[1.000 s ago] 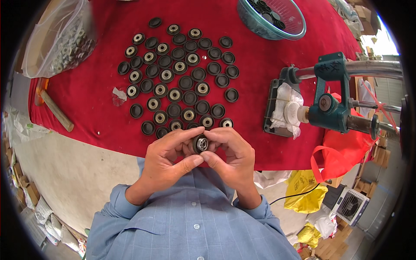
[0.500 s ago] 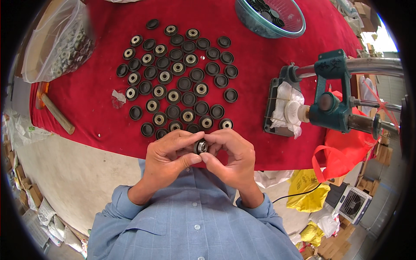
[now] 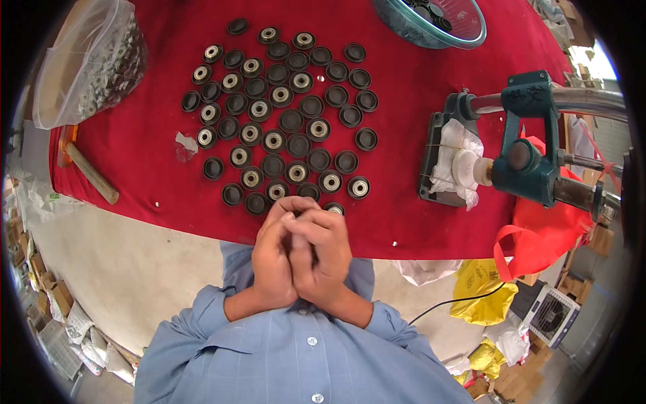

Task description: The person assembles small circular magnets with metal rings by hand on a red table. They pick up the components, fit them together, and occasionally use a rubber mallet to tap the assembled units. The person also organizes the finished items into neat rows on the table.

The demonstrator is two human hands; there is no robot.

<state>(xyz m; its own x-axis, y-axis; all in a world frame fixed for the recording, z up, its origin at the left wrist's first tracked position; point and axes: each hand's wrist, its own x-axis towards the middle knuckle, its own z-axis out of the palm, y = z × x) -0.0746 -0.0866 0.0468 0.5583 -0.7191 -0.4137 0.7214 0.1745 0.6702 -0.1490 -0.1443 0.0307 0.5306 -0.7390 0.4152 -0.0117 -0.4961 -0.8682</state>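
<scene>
My left hand [image 3: 272, 264] and my right hand [image 3: 327, 254] are pressed together at the table's front edge, with fingers curled against each other. Both look closed, and whatever lies between the palms, if anything, is hidden. Just beyond my right fingers a metal bearing [image 3: 334, 208] in a black cap lies on the cloth, partly covered by the hand. Spread out ahead are several black round caps [image 3: 298, 144], some bare and others with a shiny ring-shaped bearing [image 3: 297, 172] seated in them.
A teal basket [image 3: 457, 37] with dark discs stands at the far right. A green press [image 3: 521, 155] with white wrapping on its base occupies the right side. At left are a clear bag [image 3: 101, 74] of metal parts and a wooden-handled hammer [image 3: 93, 175]. Red cloth [image 3: 410, 182] covers the table.
The bearing and cap held between my fingertips have been let go; one now lies on the cloth by my right fingers. My hands have come together, palms closing in.
</scene>
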